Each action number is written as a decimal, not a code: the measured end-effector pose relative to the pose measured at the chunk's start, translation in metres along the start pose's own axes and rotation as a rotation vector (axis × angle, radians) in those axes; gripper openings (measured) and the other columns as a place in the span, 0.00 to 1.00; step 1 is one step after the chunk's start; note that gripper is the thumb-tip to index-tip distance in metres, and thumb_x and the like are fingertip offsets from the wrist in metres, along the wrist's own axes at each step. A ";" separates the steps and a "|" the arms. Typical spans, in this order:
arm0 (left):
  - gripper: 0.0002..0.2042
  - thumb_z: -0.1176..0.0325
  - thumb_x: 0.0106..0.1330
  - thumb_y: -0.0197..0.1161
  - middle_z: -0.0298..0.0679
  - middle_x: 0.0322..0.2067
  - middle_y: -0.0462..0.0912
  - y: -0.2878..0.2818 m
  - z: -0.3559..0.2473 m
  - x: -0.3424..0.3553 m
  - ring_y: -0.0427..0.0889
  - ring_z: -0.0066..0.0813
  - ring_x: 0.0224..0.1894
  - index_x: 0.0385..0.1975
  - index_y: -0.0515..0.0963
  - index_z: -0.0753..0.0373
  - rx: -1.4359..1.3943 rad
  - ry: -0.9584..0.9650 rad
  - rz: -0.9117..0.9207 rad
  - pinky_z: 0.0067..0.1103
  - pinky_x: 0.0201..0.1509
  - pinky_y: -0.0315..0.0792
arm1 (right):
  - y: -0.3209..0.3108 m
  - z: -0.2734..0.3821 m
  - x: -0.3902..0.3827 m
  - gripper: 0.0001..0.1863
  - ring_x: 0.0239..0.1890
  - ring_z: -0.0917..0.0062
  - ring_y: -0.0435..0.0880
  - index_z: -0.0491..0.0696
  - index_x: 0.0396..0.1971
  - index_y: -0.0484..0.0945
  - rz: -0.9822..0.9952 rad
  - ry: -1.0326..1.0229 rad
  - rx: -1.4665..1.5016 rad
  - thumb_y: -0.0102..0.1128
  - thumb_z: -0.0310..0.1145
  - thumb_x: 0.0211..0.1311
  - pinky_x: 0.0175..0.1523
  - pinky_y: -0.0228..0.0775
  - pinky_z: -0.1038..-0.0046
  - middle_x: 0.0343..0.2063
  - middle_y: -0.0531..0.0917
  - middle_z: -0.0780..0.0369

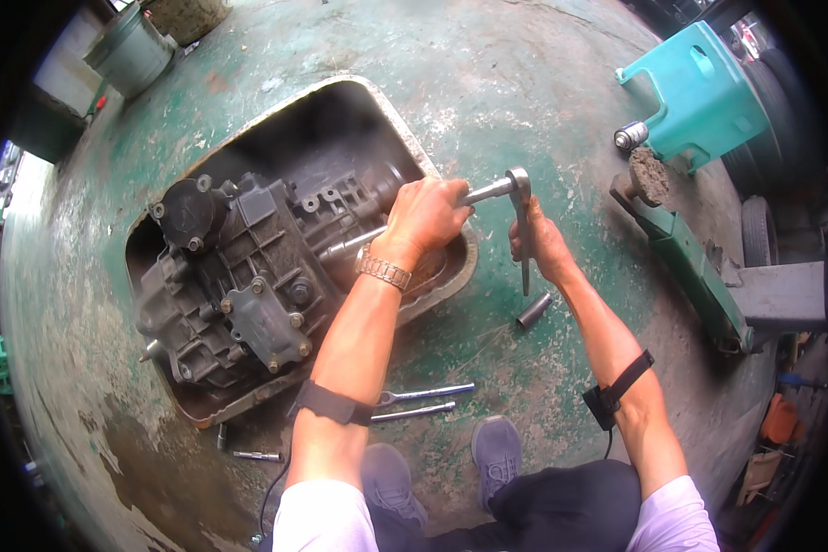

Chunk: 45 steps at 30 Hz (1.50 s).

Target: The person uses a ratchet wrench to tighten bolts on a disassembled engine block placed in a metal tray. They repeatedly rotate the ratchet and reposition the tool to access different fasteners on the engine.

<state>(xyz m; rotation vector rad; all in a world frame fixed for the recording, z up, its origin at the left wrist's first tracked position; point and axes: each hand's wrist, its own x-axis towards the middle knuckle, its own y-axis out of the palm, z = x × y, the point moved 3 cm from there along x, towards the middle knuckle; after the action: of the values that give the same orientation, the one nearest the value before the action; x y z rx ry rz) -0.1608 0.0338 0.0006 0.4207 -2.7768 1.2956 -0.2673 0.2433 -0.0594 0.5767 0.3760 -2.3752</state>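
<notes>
1. The left hand (423, 219) is curled firmly round a steel extension bar (490, 191), above the right edge of a tray (401, 117).
2. The right hand (548, 247) has its fingers wrapped round the handle of a ratchet wrench (523, 213), outside the tray, off its right corner; the ratchet's head joins the bar's outer end.
3. Past the left hand, a bright shaft (348, 246) continues in line with the bar to the gearbox casing (248, 250).
4. The casing sits inside the tray, its bulk toward the left and lower edges.
5. Its round black cover (187, 212) shows a faint mark, too blurred to read; any lettering on the tools is too small to tell.
6. On the floor, a loose socket (534, 311) lies near the tray's right corner, and a second ratchet (428, 394) and a steel bar (414, 411) lie side by side off its lower edge.
</notes>
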 end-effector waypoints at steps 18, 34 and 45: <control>0.10 0.62 0.57 0.65 0.50 0.32 0.82 0.004 -0.001 -0.007 0.80 0.48 0.42 0.34 0.81 0.60 0.012 0.002 0.067 0.37 0.48 0.73 | 0.003 -0.040 -0.010 0.40 0.24 0.76 0.78 0.44 0.29 0.79 -0.093 0.040 0.067 0.47 0.73 0.58 0.33 0.71 0.74 0.20 0.78 0.63; 0.11 0.61 0.56 0.67 0.52 0.25 0.81 0.005 -0.003 -0.002 0.81 0.53 0.31 0.31 0.80 0.61 0.035 -0.020 0.022 0.37 0.34 0.73 | 0.003 -0.031 -0.012 0.33 0.27 0.76 0.80 0.42 0.35 0.79 0.071 -0.015 0.237 0.49 0.63 0.66 0.36 0.73 0.73 0.24 0.80 0.63; 0.09 0.64 0.57 0.66 0.51 0.21 0.80 0.007 -0.011 0.002 0.80 0.54 0.29 0.30 0.78 0.63 0.099 -0.055 0.111 0.38 0.32 0.72 | 0.007 -0.017 0.001 0.31 0.23 0.80 0.76 0.41 0.34 0.79 0.138 -0.026 0.423 0.49 0.61 0.67 0.31 0.69 0.78 0.22 0.79 0.64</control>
<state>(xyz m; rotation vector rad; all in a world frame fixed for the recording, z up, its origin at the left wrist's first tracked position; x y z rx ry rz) -0.1653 0.0461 0.0033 0.3151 -2.8264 1.4716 -0.2580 0.2446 -0.0751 0.7346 -0.1810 -2.3325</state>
